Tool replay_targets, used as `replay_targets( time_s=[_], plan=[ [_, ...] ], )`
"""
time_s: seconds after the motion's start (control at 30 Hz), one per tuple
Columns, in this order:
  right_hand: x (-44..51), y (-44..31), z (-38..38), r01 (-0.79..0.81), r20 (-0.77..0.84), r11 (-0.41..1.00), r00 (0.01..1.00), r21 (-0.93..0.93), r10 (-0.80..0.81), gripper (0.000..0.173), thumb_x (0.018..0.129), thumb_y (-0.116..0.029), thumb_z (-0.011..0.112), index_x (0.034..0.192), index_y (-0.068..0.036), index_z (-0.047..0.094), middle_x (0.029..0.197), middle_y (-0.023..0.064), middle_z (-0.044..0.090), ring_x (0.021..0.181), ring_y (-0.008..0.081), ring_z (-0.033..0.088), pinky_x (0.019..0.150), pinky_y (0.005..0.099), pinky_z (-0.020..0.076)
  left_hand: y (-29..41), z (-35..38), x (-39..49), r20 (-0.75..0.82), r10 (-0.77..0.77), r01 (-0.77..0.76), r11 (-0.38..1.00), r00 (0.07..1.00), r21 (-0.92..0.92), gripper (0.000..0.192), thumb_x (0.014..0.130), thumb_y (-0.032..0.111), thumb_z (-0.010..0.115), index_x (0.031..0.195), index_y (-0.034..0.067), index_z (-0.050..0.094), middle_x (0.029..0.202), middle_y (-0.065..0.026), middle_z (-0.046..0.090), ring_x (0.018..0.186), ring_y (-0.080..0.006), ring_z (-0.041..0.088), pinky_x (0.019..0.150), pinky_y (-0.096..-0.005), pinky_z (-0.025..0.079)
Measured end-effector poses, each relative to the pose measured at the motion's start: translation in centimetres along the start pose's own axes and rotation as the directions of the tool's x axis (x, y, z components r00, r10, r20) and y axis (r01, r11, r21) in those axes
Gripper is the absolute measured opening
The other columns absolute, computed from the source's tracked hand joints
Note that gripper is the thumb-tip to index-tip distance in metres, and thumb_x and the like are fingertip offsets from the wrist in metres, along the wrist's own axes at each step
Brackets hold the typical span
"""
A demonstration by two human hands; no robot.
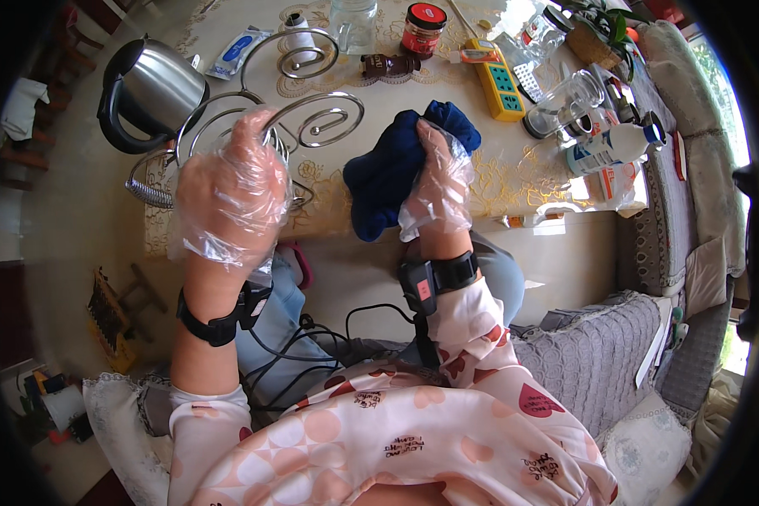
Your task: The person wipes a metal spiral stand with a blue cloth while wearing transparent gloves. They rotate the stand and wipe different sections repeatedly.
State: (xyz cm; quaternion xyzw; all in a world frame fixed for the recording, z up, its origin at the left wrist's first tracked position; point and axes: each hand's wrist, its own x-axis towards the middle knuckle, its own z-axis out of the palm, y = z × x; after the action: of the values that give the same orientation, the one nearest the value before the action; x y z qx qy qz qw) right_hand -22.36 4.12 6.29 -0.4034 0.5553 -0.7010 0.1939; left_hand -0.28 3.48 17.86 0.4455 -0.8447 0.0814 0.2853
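My left hand (234, 183), in a clear disposable plastic glove, grips a shiny metal wire rack (343, 95) with spiral scroll ends. The rack is above the near left part of the table (512, 183), and my hand hides some of its rods. A spring-like coil shows at its lower left. In my right hand (446, 174), also gloved in clear plastic, a bunched dark blue cloth (379, 171) is held over the table's near edge. Cloth and rack are apart. Both wrists wear black straps with small boxes.
A steel electric kettle (164, 82) stands left of the rack. Behind are a wipes packet (240, 54), thread spool (300, 41), glass mug (354, 31), red jar (420, 35) and brown bottle (389, 66). Rightward lie a yellow power strip (499, 82), glass jar (563, 104) and white bottle (613, 148).
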Motion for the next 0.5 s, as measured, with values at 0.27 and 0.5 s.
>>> replay_targets(
  time_s=[0.27,0.5],
  plan=[
    [-2.8,-4.3,1.0,-0.039,0.047,0.953,0.999,0.301,0.026,0.04,0.081,0.002,0.075,0.12,-0.004,0.068,0.109,0.0192,0.072,0.109,0.0371,0.069,0.1,0.0428,0.0513,-0.6,0.2,-0.2,-0.042,-0.011,0.011,1.0,0.999,0.008,0.041,0.088,0.002,0.064,0.127,0.01,0.057,0.095,-0.0106,0.072,0.076,-0.0364,0.067,0.069,-0.0465,0.051],
    [-2.7,-7.0,2.4,0.572,0.334,0.814,0.79,-0.099,-0.515,0.045,0.066,-0.004,0.076,0.11,-0.005,0.064,0.113,0.0166,0.068,0.096,0.0372,0.066,0.084,0.0441,0.0535,0.4,-0.1,-0.2,0.025,-0.052,0.05,0.998,0.998,0.042,0.035,0.092,0.0,0.056,0.127,0.005,0.058,0.117,-0.0135,0.072,0.098,-0.0391,0.07,0.084,-0.0443,0.055]
  ],
)
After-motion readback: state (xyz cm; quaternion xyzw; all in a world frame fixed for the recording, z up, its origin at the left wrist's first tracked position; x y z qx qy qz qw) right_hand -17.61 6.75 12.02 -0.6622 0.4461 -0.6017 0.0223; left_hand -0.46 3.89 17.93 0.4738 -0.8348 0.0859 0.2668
